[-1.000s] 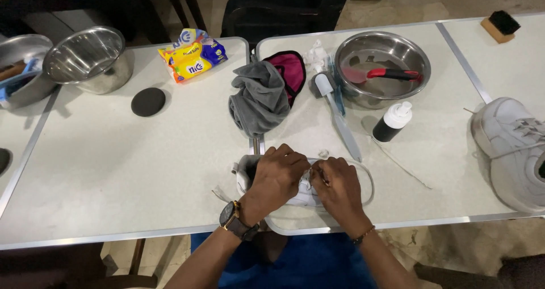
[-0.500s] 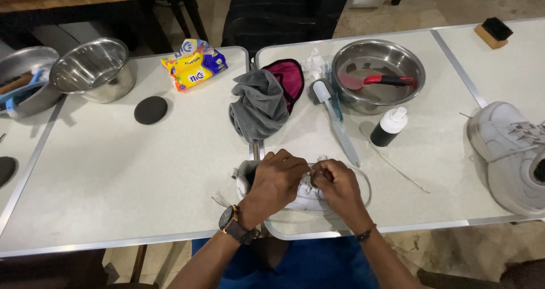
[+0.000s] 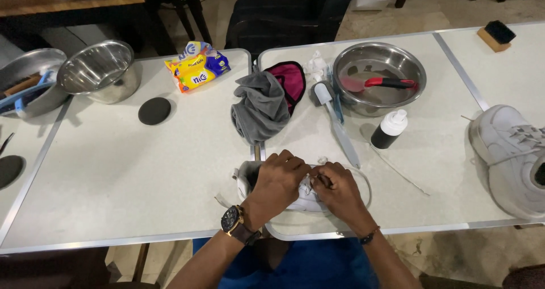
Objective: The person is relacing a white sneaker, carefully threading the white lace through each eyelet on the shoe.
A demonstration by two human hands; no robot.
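A white sneaker (image 3: 250, 178) lies on the table close to its front edge, mostly covered by both my hands. My left hand (image 3: 278, 181), with a dark watch on the wrist, presses down on the shoe's upper. My right hand (image 3: 335, 189) pinches the shoe's white lace near the eyelets. A loose white lace (image 3: 397, 170) trails off to the right across the table. The second white sneaker (image 3: 514, 153) rests at the table's right edge.
Behind the shoe lie a grey cloth (image 3: 258, 107) over a pink one, a long-handled brush (image 3: 338, 124), a small black bottle with a white cap (image 3: 389, 130), and a steel bowl (image 3: 377, 76) holding a red-handled brush. At the left stand more steel bowls (image 3: 99, 70), a yellow packet (image 3: 196, 67) and a black disc (image 3: 154, 111).
My hands stay on the sneaker, with only small finger movements at the lace. The view has shifted slightly.
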